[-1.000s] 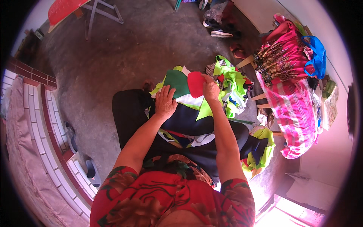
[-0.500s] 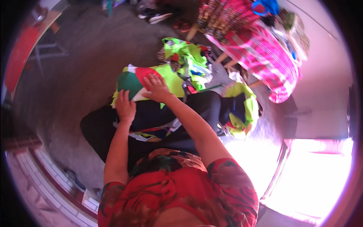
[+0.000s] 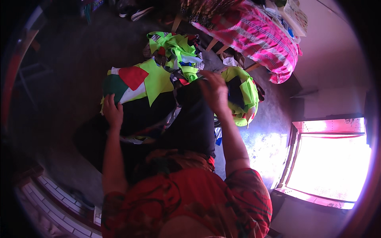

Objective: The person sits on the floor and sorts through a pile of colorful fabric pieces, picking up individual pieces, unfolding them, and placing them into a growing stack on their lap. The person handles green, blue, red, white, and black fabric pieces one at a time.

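Across my lap lies a patchwork cloth with a yellow-green piece (image 3: 158, 81), a red piece (image 3: 133, 77), a dark green piece (image 3: 114, 88) and a white strip (image 3: 133, 94). The fingers of my left hand (image 3: 113, 112) rest spread on its near left edge, by the green piece. My right hand (image 3: 215, 94) is off the cloth, raised over my right knee with its fingers bent; whether they hold anything is unclear. Just beyond that hand is a bundle of yellow-green and dark cloth (image 3: 249, 93).
A heap of yellow-green, red and checked scraps (image 3: 174, 49) lies on the floor ahead. A pink plaid cloth (image 3: 258, 35) drapes over wooden-legged furniture at the far right. Shoes (image 3: 141, 14) stand at the back. Bright light comes through an opening (image 3: 329, 166) on the right.
My right hand has left the patchwork and moved right, over my knee. My left hand stays at the cloth's edge. The whole view has shifted, and the picture is darker.
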{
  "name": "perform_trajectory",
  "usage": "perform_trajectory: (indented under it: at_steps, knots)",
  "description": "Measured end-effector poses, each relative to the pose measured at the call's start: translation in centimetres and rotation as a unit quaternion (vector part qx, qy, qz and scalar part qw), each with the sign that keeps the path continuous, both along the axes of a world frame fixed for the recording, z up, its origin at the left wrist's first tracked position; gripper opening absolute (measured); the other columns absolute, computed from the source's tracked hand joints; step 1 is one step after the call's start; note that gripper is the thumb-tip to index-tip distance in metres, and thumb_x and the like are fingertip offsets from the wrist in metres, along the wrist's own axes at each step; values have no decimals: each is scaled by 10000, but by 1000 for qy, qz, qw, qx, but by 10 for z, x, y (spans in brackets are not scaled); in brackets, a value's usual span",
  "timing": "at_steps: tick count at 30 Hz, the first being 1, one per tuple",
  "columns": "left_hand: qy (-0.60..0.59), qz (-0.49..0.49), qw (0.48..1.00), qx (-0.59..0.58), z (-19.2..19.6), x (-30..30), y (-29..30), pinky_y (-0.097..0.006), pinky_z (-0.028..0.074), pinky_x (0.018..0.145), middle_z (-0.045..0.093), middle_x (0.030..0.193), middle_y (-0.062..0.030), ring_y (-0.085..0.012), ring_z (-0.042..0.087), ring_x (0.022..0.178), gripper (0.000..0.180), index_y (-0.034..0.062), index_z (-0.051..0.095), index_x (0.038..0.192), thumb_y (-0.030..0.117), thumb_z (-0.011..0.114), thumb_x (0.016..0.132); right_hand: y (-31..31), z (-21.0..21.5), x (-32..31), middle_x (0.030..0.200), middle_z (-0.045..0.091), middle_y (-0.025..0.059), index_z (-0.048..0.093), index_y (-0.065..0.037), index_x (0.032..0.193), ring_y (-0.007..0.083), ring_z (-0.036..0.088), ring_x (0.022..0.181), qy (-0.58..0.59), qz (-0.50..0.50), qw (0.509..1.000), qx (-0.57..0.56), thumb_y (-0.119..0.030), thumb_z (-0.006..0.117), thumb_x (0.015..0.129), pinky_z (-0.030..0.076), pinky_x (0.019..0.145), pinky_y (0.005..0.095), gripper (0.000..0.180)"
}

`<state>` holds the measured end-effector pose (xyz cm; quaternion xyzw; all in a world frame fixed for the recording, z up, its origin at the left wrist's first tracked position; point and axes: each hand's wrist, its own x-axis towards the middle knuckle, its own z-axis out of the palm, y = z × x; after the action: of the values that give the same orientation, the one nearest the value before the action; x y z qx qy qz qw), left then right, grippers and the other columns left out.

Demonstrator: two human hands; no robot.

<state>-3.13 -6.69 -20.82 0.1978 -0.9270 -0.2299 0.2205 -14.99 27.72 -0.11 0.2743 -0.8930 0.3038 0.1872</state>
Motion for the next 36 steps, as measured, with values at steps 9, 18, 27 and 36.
perform_trajectory:
  at_steps: [9,18,27,36]
  knots:
    - [-5,-7,1000,13,13,3,2,-457,369,1008,441,1338,-180,-380,439,1230,495,104,457,1280,126,624,815,101,-41,9,1166,595,146,548,-88,1233,323,555,1073,-69,-209,971,99,-136,651,756,435,939,423,490]
    - [13,-22,1000,-4,13,5,2,-445,401,984,455,1335,-173,-380,459,1212,490,117,456,1283,113,624,824,117,-62,-4,1050,637,134,631,-110,1082,315,611,977,-89,-268,955,87,-189,629,803,480,830,413,290]
    - [5,-17,1000,-4,4,4,-1,-457,389,994,445,1348,-183,-384,444,1229,484,111,452,1293,139,614,838,119,-44,13,927,685,137,657,-68,989,245,662,843,-56,-338,931,-122,-213,626,856,493,767,349,199]
    - [4,-23,1000,4,8,5,0,-464,384,1002,435,1356,-192,-387,437,1238,482,102,446,1303,127,612,851,108,-35,27,887,595,18,607,-11,1003,114,526,826,-99,-243,902,-342,-201,588,903,429,784,252,215]
